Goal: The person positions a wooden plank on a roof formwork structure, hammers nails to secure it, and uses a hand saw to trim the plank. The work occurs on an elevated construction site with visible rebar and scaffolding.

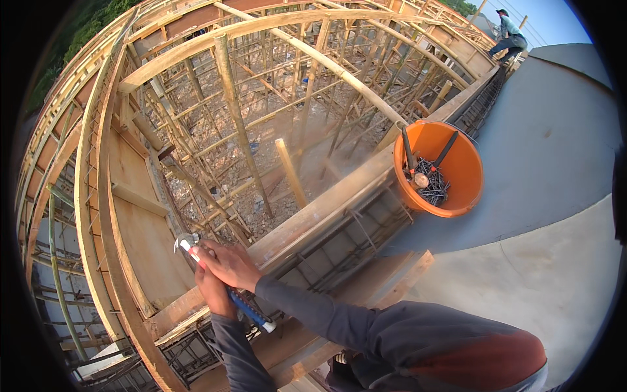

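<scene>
Sleeves: dark grey, the right one (pixel 320 313) reaching across from the lower right.
Hands: together; left hand (pixel 214 292) and right hand (pixel 232 263) meet around the hammer's upper handle. Which one bears the grip cannot be told.
Hammer: blue handle (pixel 248 308) slanting down past the wrists, claw head up, over the beam's near end.
Handling: a hold lower on the handle would likely give better control; fingers are best kept clear of the head, wrists off the rebar (pixel 317 264).
Beam: timber (pixel 339 195), running from the hands toward the bucket.
Bucket: orange (pixel 467 175), holding nails (pixel 431 193) and two dark-handled tools (pixel 445 150).
Writing: none legible on hammer or bucket.
Beyond: props (pixel 236 117); a co-worker (pixel 511 38) crouching at the slab's far edge.
</scene>
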A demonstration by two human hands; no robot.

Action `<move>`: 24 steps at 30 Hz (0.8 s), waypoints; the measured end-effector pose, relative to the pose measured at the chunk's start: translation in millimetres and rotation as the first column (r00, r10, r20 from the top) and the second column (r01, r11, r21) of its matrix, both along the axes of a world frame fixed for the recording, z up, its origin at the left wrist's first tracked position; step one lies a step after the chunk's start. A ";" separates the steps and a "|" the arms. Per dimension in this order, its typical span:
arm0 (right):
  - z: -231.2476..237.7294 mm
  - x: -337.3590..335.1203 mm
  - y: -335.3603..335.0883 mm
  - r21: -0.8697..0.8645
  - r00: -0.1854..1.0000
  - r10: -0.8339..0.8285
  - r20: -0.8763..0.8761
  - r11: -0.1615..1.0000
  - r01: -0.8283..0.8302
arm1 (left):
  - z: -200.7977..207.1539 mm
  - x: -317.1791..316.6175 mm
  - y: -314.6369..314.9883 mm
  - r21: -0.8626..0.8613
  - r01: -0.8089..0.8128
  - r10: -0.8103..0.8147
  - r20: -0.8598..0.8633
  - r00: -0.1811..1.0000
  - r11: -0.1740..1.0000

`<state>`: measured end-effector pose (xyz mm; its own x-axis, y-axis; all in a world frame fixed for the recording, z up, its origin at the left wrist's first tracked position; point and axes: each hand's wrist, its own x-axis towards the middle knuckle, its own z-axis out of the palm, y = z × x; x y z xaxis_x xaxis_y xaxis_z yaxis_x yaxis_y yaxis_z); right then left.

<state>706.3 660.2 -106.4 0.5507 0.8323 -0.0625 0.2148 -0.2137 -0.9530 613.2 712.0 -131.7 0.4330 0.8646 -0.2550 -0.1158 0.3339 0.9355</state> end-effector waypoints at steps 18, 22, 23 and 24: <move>-8.2 -24.5 -0.7 -0.002 0.942 0.044 0.334 0.999 -0.046 | -30.2 -22.6 20.8 -0.424 -0.089 0.226 0.284 0.932 0.901; -6.9 -17.3 -5.1 -0.058 0.936 0.111 0.333 0.994 -0.097 | -25.7 -22.6 18.0 -0.422 -0.028 0.158 0.275 0.949 0.906; -4.6 -17.7 -5.1 -0.081 0.935 0.139 0.328 0.990 -0.118 | -26.4 -26.0 16.5 -0.432 -0.074 0.193 0.238 0.952 0.899; -2.2 -17.2 -6.9 -0.107 0.931 0.156 0.331 0.986 -0.128 | -23.6 -24.7 14.6 -0.427 -0.047 0.179 0.276 0.944 0.903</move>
